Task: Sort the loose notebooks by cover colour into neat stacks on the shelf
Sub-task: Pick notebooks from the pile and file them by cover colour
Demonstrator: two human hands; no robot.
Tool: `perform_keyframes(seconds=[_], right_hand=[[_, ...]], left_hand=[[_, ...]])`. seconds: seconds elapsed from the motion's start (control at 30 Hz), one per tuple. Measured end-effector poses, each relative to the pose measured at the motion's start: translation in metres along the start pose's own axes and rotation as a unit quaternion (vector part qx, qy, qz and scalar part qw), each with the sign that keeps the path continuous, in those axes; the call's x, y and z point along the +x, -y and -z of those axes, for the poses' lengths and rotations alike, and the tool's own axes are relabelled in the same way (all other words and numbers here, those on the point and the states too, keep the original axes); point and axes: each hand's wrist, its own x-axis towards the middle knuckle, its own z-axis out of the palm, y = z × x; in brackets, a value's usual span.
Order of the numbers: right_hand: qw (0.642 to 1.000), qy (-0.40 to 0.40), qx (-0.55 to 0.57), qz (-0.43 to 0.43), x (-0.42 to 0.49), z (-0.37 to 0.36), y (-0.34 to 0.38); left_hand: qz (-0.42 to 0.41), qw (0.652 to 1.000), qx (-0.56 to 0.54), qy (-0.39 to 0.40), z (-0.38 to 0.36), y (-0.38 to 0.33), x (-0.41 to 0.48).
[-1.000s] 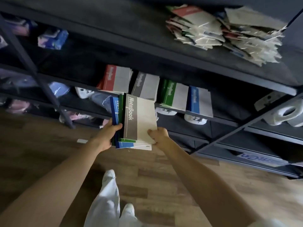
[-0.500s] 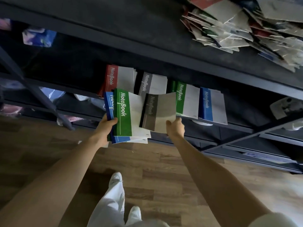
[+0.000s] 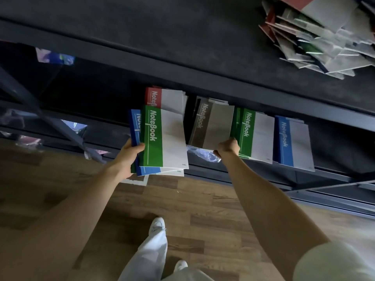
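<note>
Head view. Covers read "NoteBook".

The left hand (image 3: 129,157) gripped a bundle of notebooks (image 3: 162,138), green on top and blue beneath, in front of the shelf (image 3: 336,153).

The right hand (image 3: 228,148) pinched the near edge of a grey notebook (image 3: 211,126) on the grey stack, between the red stack (image 3: 164,97) and the green stack (image 3: 254,134). The blue stack (image 3: 292,142) sat rightmost.

A loose pile (image 3: 324,37) lay at the right end of the upper shelf (image 3: 182,37).

The floor (image 3: 203,209) was wood plank.

Behind the held green notebook (image 3: 162,136), the red stack (image 3: 162,96) is half covered and a blue notebook (image 3: 135,126) is mostly hidden. Right of it, the fingertips of the right hand (image 3: 228,148) are concealed under the grey notebook (image 3: 211,126). Far up-right of it, the loose pile (image 3: 324,37) is cut off by the view's edges. The green notebook's corner print (image 3: 183,164) cannot be read.
</note>
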Motion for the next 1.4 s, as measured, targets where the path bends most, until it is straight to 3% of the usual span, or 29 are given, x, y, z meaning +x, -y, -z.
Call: perform_keyframes(seconds=[0.23,0.43,0.5,0.57,0.63,0.97,1.17,1.4], right_hand=[[1.0,-0.012,0.008,0.006,0.007,-0.016,0.009],[0.995,-0.03,-0.091,0.017,-0.012,-0.013,0.009],[0.996,0.082,-0.025,-0.001,-0.027,-0.007,0.013],[0.966,0.253,0.007,-0.052,-0.043,0.002,0.017],[0.948,0.313,-0.037,-0.049,-0.054,0.008,0.016],[0.973,0.223,0.051,-0.027,-0.039,0.067,-0.034],[0.993,0.111,-0.047,0.003,-0.008,0.122,-0.068],[0.998,0.02,-0.065,0.012,0.035,0.174,-0.09]], left_hand=[[0.003,1.0,0.003,0.019,-0.002,-0.007,0.006],[-0.002,0.998,0.025,0.05,-0.006,-0.011,0.004],[-0.006,0.998,0.031,0.053,-0.01,-0.011,0.003],[-0.011,0.997,0.039,0.06,-0.018,-0.011,0.0],[-0.019,0.996,0.048,0.071,-0.028,-0.011,-0.003],[-0.054,0.987,0.088,0.125,-0.1,0.002,-0.027],[-0.038,0.985,0.103,0.131,-0.153,0.023,-0.037],[-0.019,0.991,0.098,0.09,-0.192,0.039,-0.046]])
